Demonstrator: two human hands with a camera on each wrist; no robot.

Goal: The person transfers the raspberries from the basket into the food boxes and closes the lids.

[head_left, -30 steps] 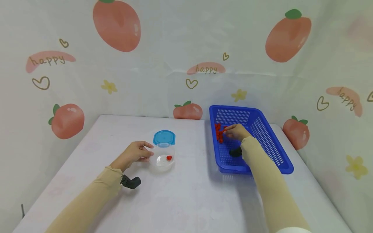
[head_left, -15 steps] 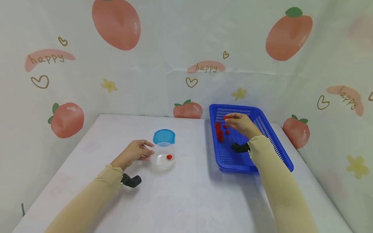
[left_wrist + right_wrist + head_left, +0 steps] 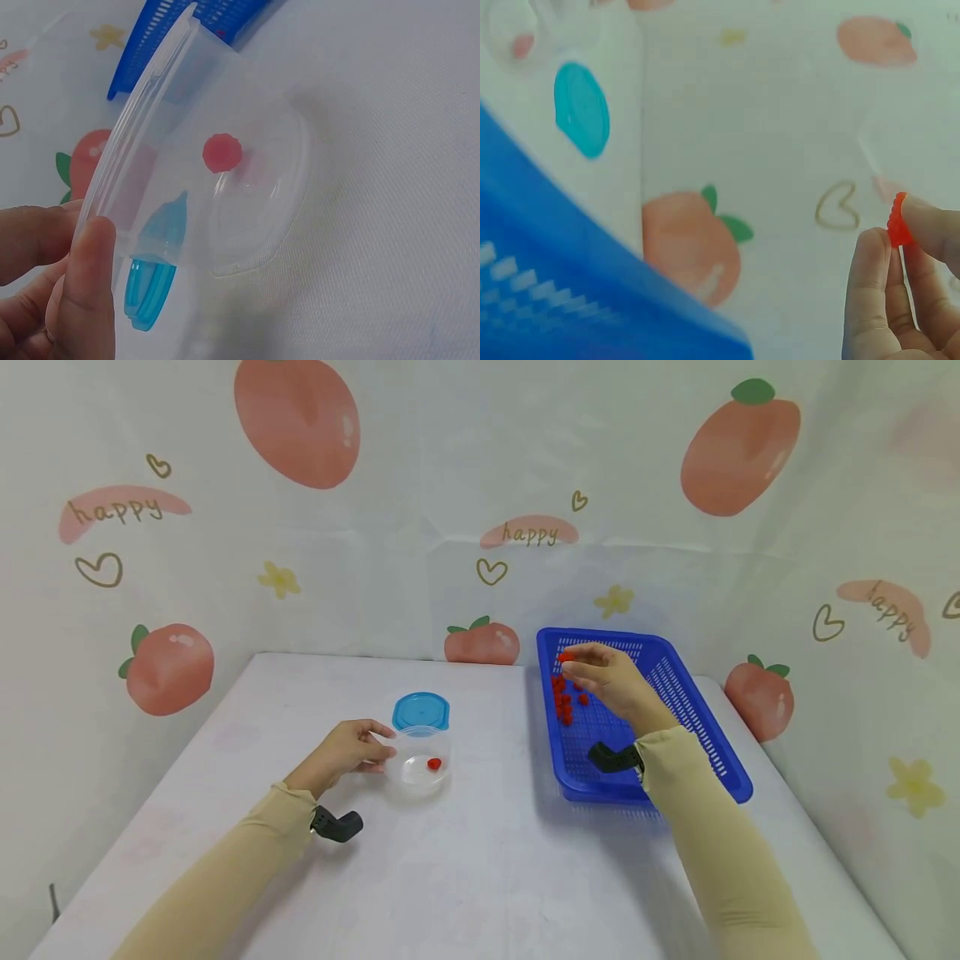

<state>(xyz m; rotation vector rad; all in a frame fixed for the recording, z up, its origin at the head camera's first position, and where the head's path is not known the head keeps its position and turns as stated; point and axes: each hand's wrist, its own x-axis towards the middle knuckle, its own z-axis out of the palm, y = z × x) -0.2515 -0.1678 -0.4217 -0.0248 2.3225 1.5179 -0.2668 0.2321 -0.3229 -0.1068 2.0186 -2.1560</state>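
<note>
Container (image 3: 409, 782) (clear, one red piece (image 3: 434, 764) inside) is pinched at left rim by left grip (image 3: 352, 747). Second red piece (image 3: 900, 221) is pinched by right grip (image 3: 609, 681), raised over blue basket (image 3: 600, 792) at right; more red pieces (image 3: 562, 707) are clustered along basket's left side. Blue lid (image 3: 421, 711) is seen beyond container on surface (image 3: 480, 877).

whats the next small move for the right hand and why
Probably carry the pinched red piece leftward to the clear bowl: the right hand holds it above the blue basket, the left hand holds the bowl by its rim, and another red piece already lies in the bowl.
</note>
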